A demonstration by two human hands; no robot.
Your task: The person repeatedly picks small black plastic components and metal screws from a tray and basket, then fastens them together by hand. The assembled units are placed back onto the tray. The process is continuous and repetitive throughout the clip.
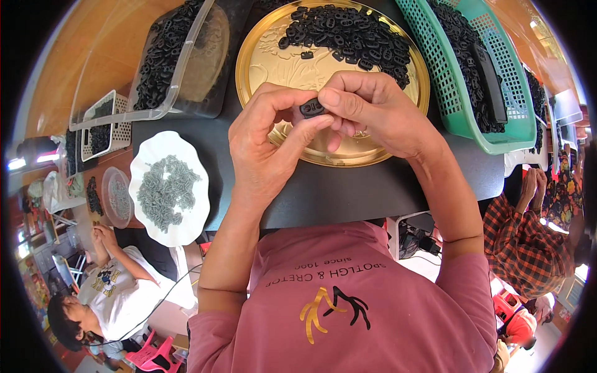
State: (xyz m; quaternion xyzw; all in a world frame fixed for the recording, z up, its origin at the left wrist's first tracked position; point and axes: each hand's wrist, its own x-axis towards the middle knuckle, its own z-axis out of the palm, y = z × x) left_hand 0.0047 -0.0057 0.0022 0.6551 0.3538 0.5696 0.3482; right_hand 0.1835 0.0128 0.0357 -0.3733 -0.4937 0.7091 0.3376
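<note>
Between the fingertips of both hands is a small black oval plastic piece [311, 108] with holes in its face, much like a cord lock. My left hand [264, 140] pinches it from the left with thumb and forefinger. From the other side my right hand [382, 115] grips its right end, the thumb on top; its curled fingers hide part of the piece. Both hands are above the near part of a round gold tray [261, 62]. Many similar black pieces [348, 37] lie heaped on the tray's far side. Small grey coil springs [166, 193] fill a white scalloped plate [180, 235] to my left.
A clear plastic bin [144, 115] of black pieces stands at the far left, a green perforated basket [457, 105] of them at the right. All rest on a dark table [298, 193]. One person [134, 273] sits at left, another in a checked shirt [528, 242] at right.
</note>
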